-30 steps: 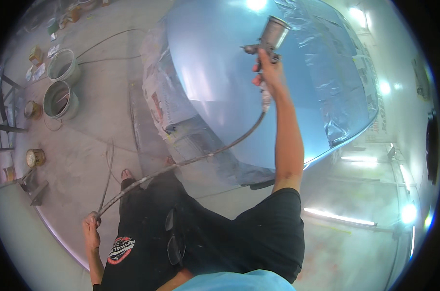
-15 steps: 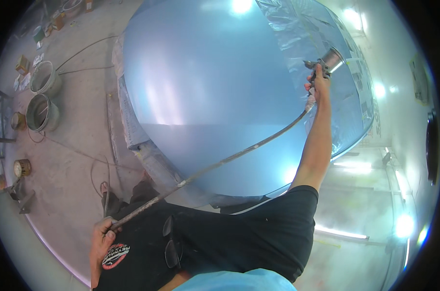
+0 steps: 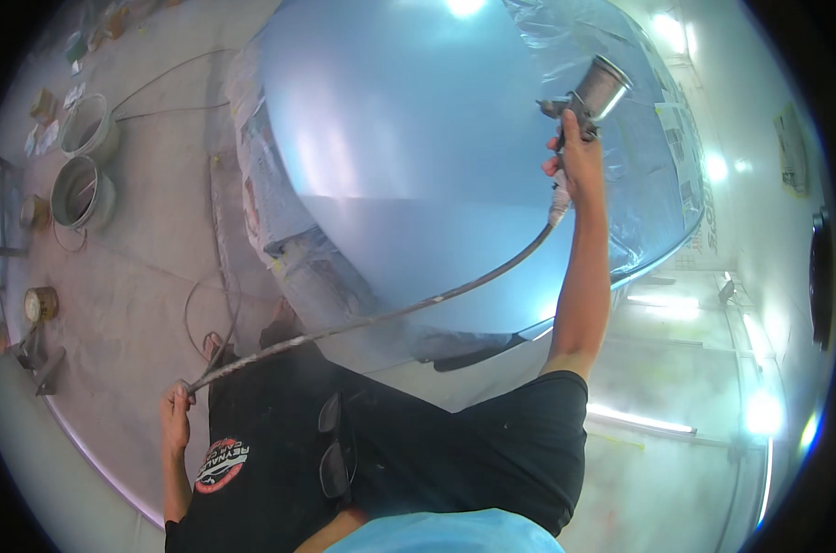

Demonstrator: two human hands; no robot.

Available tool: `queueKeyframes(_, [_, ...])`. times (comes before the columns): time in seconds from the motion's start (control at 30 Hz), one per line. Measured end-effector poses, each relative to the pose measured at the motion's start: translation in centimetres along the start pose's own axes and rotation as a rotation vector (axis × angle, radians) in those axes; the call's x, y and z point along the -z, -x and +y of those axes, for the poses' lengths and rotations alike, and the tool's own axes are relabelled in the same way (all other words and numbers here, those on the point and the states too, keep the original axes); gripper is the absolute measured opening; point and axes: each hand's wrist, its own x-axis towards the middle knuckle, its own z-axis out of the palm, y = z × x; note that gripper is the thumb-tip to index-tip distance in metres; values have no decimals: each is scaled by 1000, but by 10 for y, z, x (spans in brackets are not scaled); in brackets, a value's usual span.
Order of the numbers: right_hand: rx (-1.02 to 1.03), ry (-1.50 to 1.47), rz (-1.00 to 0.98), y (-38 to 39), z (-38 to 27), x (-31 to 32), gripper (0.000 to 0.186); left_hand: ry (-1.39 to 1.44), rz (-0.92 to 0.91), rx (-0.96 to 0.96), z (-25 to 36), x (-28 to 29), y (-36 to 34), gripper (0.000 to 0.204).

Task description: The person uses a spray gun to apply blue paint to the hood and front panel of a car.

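Observation:
My right hand (image 3: 572, 157) grips a metal spray gun (image 3: 576, 111) with a silver cup on top, held over a light blue car panel (image 3: 381, 157). A hose (image 3: 427, 302) runs from the gun's handle down to the lower left, where my left hand (image 3: 180, 413) is closed on it at hip level. Crinkled plastic sheeting (image 3: 639, 184) covers the panel's right side, and masking paper (image 3: 293, 221) lines its left edge.
Two buckets (image 3: 83, 194), several tins (image 3: 42, 302) and looping hoses stand or lie on the concrete floor at left. A dark metal frame (image 3: 3, 249) is at the far left. A white wall with strip lights (image 3: 641, 419) is on the right.
My right hand with the gun swung right across the panel, then came back slightly left and up. My left hand dropped, then rose a little, still on the hose. The view shifted too.

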Motion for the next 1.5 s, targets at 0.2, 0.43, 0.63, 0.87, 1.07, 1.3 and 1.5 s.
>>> queueKeyframes(0.2, [-7,-50,-218,109,-44,-114,48,-65,208,99,-76,88,38,49])
queueKeyframes(0.43, [0,-80,-346,195,-57,-240,49,35,472,124,-157,187,89,48])
queueKeyframes(0.63, [-126,-204,-511,225,-50,-279,48,-34,546,157,-146,212,104,49])
queueKeyframes(0.87, [-88,-116,-278,186,-10,-176,49,-115,291,-9,-73,162,78,53])
queueKeyframes(1.07, [-68,-65,-131,110,14,-43,52,-154,79,-103,7,75,48,64])
queueKeyframes(1.3, [-69,-61,-59,3,65,72,50,-79,-86,-135,77,-30,32,68])
queueKeyframes(1.5, [-48,15,121,-65,90,133,51,-30,-206,-163,114,-83,23,71])
